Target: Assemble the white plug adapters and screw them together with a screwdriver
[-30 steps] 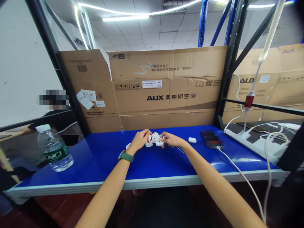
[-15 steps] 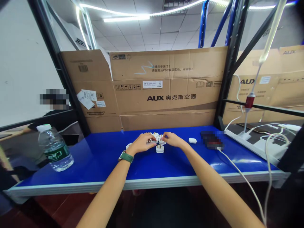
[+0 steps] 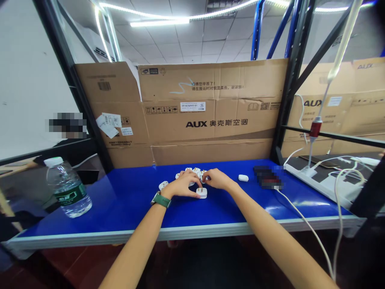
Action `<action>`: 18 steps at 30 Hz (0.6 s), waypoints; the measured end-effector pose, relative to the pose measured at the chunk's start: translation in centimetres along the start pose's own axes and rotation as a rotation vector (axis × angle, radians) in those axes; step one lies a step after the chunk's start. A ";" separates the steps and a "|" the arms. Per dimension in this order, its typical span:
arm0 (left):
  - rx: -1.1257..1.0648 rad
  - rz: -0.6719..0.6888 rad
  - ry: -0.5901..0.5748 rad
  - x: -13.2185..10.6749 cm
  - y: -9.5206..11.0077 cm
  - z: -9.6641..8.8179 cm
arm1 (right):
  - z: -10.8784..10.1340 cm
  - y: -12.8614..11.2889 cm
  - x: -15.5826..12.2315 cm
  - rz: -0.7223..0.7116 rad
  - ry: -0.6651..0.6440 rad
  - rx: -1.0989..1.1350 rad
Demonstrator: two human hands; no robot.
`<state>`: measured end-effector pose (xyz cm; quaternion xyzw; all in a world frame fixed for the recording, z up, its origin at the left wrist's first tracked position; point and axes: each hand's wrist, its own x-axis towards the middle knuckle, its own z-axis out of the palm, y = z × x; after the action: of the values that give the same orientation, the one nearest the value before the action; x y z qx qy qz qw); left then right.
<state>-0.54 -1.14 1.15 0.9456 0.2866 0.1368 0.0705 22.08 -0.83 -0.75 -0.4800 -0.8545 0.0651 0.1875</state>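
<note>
Several small white power plugs with metal prongs are clustered on the blue tabletop (image 3: 126, 200). My left hand (image 3: 183, 185), with a green-strapped watch (image 3: 161, 199) on the wrist, has thumb and index finger at the left side of the nearest white charger plug (image 3: 203, 194), whose prongs point up. Just behind it, the fingers of my right hand (image 3: 219, 179) pinch at another white plug (image 3: 203, 173), partly covered by the fingertips. More white plugs (image 3: 196, 170) stand close behind both hands. One white plug with dark holes (image 3: 163, 185) lies left of my left hand.
A water bottle (image 3: 68, 188) stands at the left. To the right lie a small white case (image 3: 243, 178) and a dark, blurred device (image 3: 267, 177) with a white cable. Cardboard (image 3: 216, 152) walls the back. A person (image 3: 70, 136) is beyond the left frame post.
My left hand has come down and toward me, from the clustered plugs to the nearest plug, which sits slightly closer. My right hand stays by the same plug, with its fingers lower.
</note>
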 end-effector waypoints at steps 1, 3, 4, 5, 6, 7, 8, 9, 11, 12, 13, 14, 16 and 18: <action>-0.014 -0.006 -0.014 -0.1 -0.1 -0.1 | 0.0 -0.2 0.0 -0.018 -0.024 -0.022; -0.038 -0.019 -0.025 -0.3 -0.5 -0.3 | 0.1 -0.6 0.0 -0.034 -0.050 -0.070; -0.046 -0.026 -0.025 -0.3 -0.7 -0.4 | 0.1 -0.7 0.1 -0.036 -0.055 -0.094; -0.051 -0.035 -0.025 -0.4 -0.9 -0.4 | 0.2 -0.9 0.1 -0.037 -0.056 -0.117; -0.055 -0.044 -0.023 -0.4 -1.1 -0.4 | 0.2 -1.0 0.1 -0.040 -0.058 -0.134; -0.055 -0.053 -0.024 -0.4 -1.3 -0.4 | 0.3 -1.1 0.1 -0.045 -0.065 -0.147; -0.053 -0.059 -0.023 -0.4 -1.4 -0.4 | 0.3 -1.1 0.1 -0.049 -0.073 -0.156; -0.050 -0.063 -0.022 -0.4 -1.5 -0.3 | 0.4 -1.1 0.1 -0.050 -0.078 -0.163; -0.041 -0.061 -0.022 -0.4 -1.6 -0.1 | 0.5 -1.1 0.1 -0.053 -0.076 -0.168; -0.037 -0.057 -0.020 -0.3 -1.6 0.0 | 0.5 -1.0 0.2 -0.056 -0.072 -0.169; -0.033 -0.053 -0.016 -0.3 -1.6 0.2 | 0.6 -1.0 0.2 -0.059 -0.066 -0.171; -0.031 -0.050 -0.009 -0.3 -1.6 0.3 | 0.6 -1.0 0.2 -0.062 -0.062 -0.173; -0.026 -0.049 0.002 -0.3 -1.4 0.4 | 0.7 -1.0 0.3 -0.061 -0.055 -0.176; -0.021 -0.047 0.003 -0.3 -1.2 0.5 | 0.8 -1.1 0.3 -0.053 -0.050 -0.183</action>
<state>-1.24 -0.32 0.39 0.9376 0.3074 0.1397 0.0830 20.75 -1.08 -1.14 -0.4705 -0.8738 -0.0063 0.1230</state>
